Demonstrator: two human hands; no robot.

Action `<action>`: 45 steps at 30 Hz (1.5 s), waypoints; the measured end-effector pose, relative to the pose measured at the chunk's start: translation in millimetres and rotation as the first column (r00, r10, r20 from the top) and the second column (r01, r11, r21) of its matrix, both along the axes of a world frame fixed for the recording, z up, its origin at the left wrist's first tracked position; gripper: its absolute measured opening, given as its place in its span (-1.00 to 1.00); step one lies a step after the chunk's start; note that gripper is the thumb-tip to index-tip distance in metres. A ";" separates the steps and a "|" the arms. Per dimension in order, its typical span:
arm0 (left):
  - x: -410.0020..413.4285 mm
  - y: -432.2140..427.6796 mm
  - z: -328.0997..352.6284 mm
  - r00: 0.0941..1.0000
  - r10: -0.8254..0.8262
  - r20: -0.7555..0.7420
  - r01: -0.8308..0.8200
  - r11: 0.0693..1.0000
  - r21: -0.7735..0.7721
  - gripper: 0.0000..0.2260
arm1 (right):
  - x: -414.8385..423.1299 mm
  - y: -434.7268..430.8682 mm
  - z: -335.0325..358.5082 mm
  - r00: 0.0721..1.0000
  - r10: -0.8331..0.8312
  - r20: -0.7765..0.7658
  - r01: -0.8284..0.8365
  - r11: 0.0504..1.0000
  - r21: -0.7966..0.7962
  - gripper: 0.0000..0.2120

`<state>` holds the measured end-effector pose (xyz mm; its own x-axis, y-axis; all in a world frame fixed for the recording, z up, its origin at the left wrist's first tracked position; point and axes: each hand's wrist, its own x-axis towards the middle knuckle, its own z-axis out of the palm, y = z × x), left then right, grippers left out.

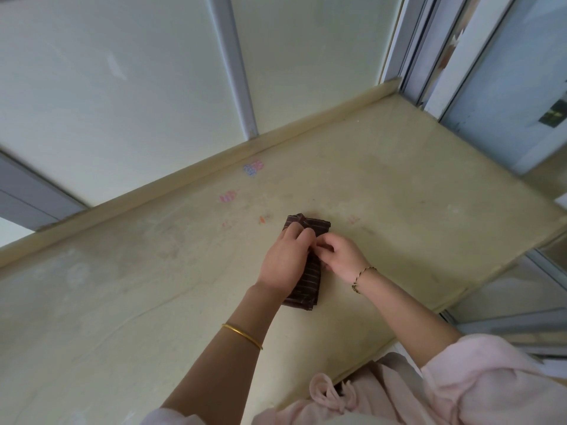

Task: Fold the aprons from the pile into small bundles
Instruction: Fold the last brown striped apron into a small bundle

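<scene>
A dark brown striped apron (308, 283), folded into a narrow strip, lies on the beige counter (153, 286) near its middle. My left hand (283, 262) lies over the strip with its fingers curled down on the far part of the cloth. My right hand (339, 256) is beside it on the right, fingers curled and pinching the cloth's edge at the strip's middle. The far end of the strip (316, 223) is bunched and sticks out beyond my fingers. No pile of aprons is in view.
A raised lip (214, 161) runs along the counter's back edge under pale wall panels. Faded pink and blue marks (253, 168) dot the surface. Window frames (429, 56) stand at the right. The counter's front edge (352, 366) is near my pink clothing.
</scene>
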<state>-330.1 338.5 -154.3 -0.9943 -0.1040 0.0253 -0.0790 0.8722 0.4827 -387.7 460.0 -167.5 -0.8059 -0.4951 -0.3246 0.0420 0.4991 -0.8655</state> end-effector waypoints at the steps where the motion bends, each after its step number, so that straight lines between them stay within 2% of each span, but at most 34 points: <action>1: 1.1 -1.7 -0.7 1.000 0.006 -0.010 -0.006 0.999 0.045 -0.89 | 0.3 -0.8 1.8 1.000 0.009 -0.014 -0.010 1.000 -0.020 -0.88; 3: 2.2 -5.1 -3.9 0.999 0.035 -0.037 -0.031 0.992 0.124 -0.91 | -1.0 -1.9 4.4 0.998 0.038 -0.042 -0.039 0.999 -0.019 -0.85; 6: 3.8 -6.7 -7.7 0.994 0.100 -0.053 -0.087 0.974 0.210 -0.94 | -5.6 0.7 5.5 0.989 0.101 -0.109 -0.093 0.993 0.075 -0.85; 14: 6.3 -7.9 -6.5 0.984 0.176 -0.032 -0.161 0.950 0.268 -0.80 | -8.2 2.3 4.7 0.909 0.230 -0.348 -0.126 0.947 0.296 -0.96; 17: 10.4 -18.2 -7.9 0.965 0.252 0.073 -0.262 0.916 0.304 -0.81 | -8.3 4.5 2.5 0.912 0.245 -0.328 -0.137 0.938 0.319 -0.98; 19: 12.6 -22.2 -9.8 0.950 0.279 0.140 -0.309 0.903 0.300 -0.81 | -7.0 2.6 0.2 0.937 0.237 -0.257 -0.156 0.941 0.301 -0.93; 21: 11.7 -25.6 -11.0 0.921 0.313 0.234 -0.373 0.883 0.286 -0.89 | -7.9 3.9 -2.4 0.991 0.104 -0.079 -0.086 0.977 0.197 -0.90; 23: 10.9 -29.4 -6.6 0.859 0.348 0.376 -0.472 0.823 0.317 -0.68 | -8.8 7.1 -3.3 0.987 -0.061 0.148 0.055 0.997 0.046 -0.92; 25: 7.8 -31.5 0.8 0.814 0.342 0.470 -0.545 0.729 0.414 -0.51 | -11.3 9.0 -0.1 0.922 -0.160 0.353 0.190 0.980 -0.051 -0.81; 28: 4.0 -28.1 19.2 0.821 0.315 0.477 -0.559 0.613 0.558 -0.51 | -14.4 7.1 14.7 0.839 -0.161 0.520 0.303 0.932 -0.201 -0.82; 31: -7.7 -25.9 45.5 0.865 0.285 0.413 -0.501 0.537 0.678 -0.54 | -29.1 8.9 35.4 0.750 -0.108 0.652 0.434 0.824 -0.363 -0.83; 33: -20.7 -23.4 68.8 0.892 0.282 0.352 -0.450 0.508 0.734 -0.57 | -43.1 11.5 49.2 0.726 -0.041 0.686 0.432 0.803 -0.409 -0.85; 35: -38.3 -22.0 92.1 0.914 0.278 0.296 -0.401 0.496 0.770 -0.59 | -59.4 12.4 63.9 0.715 0.094 0.693 0.351 0.809 -0.472 -0.90; 38: -70.3 -19.3 128.5 0.939 0.268 0.215 -0.320 0.457 0.830 -0.62 | -84.8 13.9 90.3 0.629 0.351 0.694 0.297 0.716 -0.632 -0.57; 40: -92.5 -17.7 154.4 0.952 0.262 0.160 -0.267 0.450 0.852 -0.65 | -101.9 15.1 112.4 0.593 0.501 0.631 0.226 0.648 -0.727 -0.39; 42: -117.4 -12.0 187.8 0.961 0.263 0.087 -0.205 0.468 0.860 -0.69 | -122.3 18.4 142.1 0.639 0.591 0.492 0.081 0.584 -0.808 -0.20; 45: -152.4 -2.8 246.8 0.962 0.273 -0.012 -0.135 0.512 0.848 -0.74 | -158.8 18.1 197.6 0.789 0.516 0.333 -0.026 0.569 -0.822 -0.12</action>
<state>-482.5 335.7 92.5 -0.9362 -0.3456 -0.0633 -0.0791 0.0319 0.9964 -546.5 478.0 30.0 -0.4240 -0.9056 -0.0116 0.5514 -0.2480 -0.7965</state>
